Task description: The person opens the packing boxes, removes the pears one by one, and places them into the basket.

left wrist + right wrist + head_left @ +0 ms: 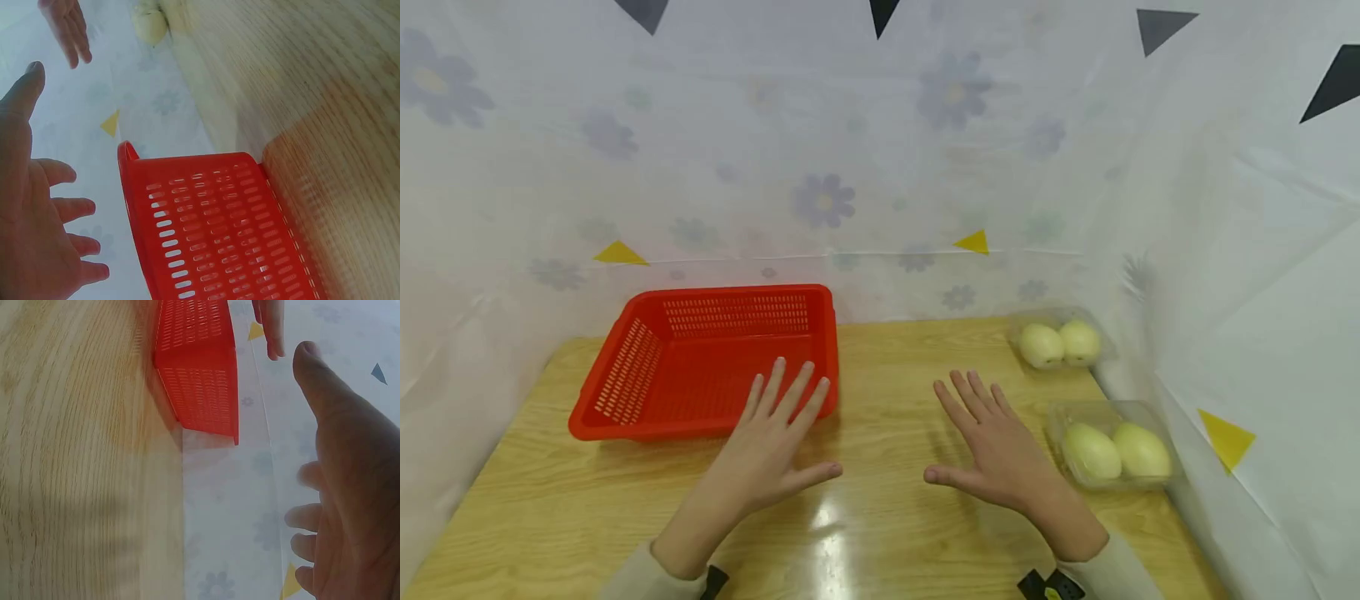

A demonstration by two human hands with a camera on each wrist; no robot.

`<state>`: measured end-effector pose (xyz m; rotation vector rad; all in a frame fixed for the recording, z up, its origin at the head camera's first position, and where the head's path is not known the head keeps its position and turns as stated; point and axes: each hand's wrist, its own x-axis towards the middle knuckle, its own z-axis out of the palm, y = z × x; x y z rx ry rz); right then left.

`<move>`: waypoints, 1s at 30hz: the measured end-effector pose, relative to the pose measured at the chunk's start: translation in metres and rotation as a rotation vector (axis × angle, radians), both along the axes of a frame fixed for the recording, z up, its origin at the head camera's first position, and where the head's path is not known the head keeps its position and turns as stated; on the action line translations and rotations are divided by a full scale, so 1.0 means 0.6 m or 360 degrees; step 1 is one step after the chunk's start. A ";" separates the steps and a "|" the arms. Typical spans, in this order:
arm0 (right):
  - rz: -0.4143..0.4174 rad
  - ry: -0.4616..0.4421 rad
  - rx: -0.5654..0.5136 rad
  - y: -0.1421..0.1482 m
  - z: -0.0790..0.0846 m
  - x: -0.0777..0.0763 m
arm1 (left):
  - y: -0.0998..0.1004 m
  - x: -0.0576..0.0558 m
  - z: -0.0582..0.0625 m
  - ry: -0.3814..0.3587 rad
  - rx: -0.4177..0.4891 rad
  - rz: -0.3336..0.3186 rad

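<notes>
My left hand (767,458) is held over the table with fingers straight and spread, overlapping the near right corner of a red plastic basket (700,429) in the head view. The left wrist view shows that hand (37,206) beside the slotted basket wall (212,231), holding nothing. My right hand (1000,454) hovers over the table too, its fingers extended and nothing in its grasp. Closest to it on the right is a clear plastic box (1112,408) with two pale yellow-green round fruits (1092,451). A similar clear box (1052,315) with two such fruits (1041,345) stands farther back.
The light wood-grain table (887,358) has a white flower-patterned sheet (880,167) hanging behind it and along its sides. Yellow triangles (973,242) and dark ones mark the sheet. Both fruit boxes stand near the table's right edge.
</notes>
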<state>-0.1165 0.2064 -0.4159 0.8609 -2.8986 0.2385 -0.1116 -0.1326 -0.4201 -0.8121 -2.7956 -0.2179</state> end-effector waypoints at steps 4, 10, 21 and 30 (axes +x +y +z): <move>-0.0012 0.0016 -0.0012 0.007 -0.002 -0.001 | 0.008 -0.002 -0.002 0.0007 0.0026 -0.0036; -0.0038 0.0029 -0.0020 0.019 -0.006 -0.005 | 0.022 -0.007 -0.008 0.0000 0.0040 -0.0058; -0.0182 -0.0021 -0.0041 0.070 -0.015 -0.003 | 0.083 -0.018 -0.028 0.0057 0.0100 -0.0238; -0.0228 -0.0044 -0.0087 0.105 -0.020 -0.018 | 0.133 -0.034 -0.036 -0.0095 0.0062 -0.0284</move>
